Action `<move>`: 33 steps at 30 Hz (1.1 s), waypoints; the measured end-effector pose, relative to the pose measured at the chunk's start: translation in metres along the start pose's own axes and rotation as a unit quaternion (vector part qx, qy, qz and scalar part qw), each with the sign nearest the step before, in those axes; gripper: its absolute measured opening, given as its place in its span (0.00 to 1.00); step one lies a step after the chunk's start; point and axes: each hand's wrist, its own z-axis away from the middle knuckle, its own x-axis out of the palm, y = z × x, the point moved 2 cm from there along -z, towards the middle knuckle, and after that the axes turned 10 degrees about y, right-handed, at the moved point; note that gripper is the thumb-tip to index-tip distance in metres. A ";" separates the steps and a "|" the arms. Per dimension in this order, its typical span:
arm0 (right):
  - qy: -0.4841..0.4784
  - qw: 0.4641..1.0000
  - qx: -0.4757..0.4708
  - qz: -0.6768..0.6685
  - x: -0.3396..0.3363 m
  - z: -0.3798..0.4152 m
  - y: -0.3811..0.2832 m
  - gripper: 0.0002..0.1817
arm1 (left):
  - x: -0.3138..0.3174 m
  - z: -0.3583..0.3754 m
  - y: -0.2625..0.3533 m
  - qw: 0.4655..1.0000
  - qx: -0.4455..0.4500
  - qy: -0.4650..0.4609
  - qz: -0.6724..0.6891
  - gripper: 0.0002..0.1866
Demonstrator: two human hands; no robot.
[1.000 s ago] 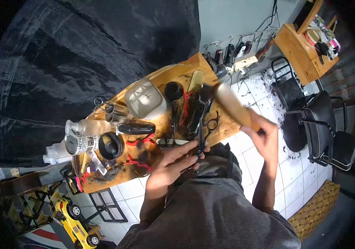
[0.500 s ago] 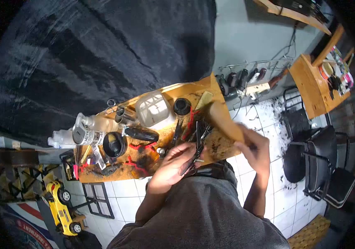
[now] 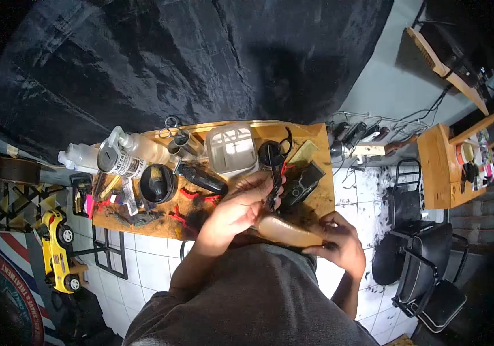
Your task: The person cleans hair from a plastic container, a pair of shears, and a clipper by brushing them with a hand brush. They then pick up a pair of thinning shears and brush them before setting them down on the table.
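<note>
Scissors and comb held over the table's near edge

Scissors (image 3: pixel 274 167), one black pair, stand nearly upright in the left hand (image 3: pixel 236 209), whose fingers (image 3: pixel 256 183) close round the lower part near the handles; the blades rise toward the far edge, over the dark round tub (image 3: pixel 268 151). One tan comb (image 3: pixel 289 232) lies across just below that hand, at the near edge of the table (image 3: pixel 322 196), with the right hand (image 3: pixel 340 242) clenched on its right end. The two hands are near each other, and the comb's left end passes under the left hand.

The wooden table is crowded with little bare wood: a clear plastic box (image 3: pixel 232 150) at the far edge, a black clipper (image 3: pixel 202 177) and a black bowl (image 3: pixel 157 183) left of the hands, two spray bottles (image 3: pixel 123 151) at the far left corner. A second pair of scissors (image 3: pixel 172 123) lies at the far edge. Open floor lies to the right, toward two black chairs (image 3: pixel 425 277)
</note>
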 end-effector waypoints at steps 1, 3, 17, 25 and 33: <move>-0.026 1.000 0.005 0.002 -0.005 0.002 -0.003 0.28 | 0.001 0.000 -0.001 1.000 0.007 0.020 0.010 0.11; -0.056 0.998 0.013 0.004 -0.011 0.005 0.003 0.27 | 0.013 0.001 0.000 0.999 0.012 0.042 0.024 0.11; -0.041 0.996 -0.044 -0.068 -0.008 -0.001 0.003 0.27 | 0.012 -0.012 -0.010 0.994 -0.055 -0.063 0.066 0.23; 0.078 0.992 0.051 -0.083 -0.015 -0.006 0.004 0.25 | 0.015 -0.017 -0.018 0.999 -0.025 0.009 0.047 0.18; 0.027 0.985 0.071 -0.154 -0.012 0.003 0.005 0.27 | 0.017 -0.016 -0.023 0.996 -0.064 0.017 0.060 0.15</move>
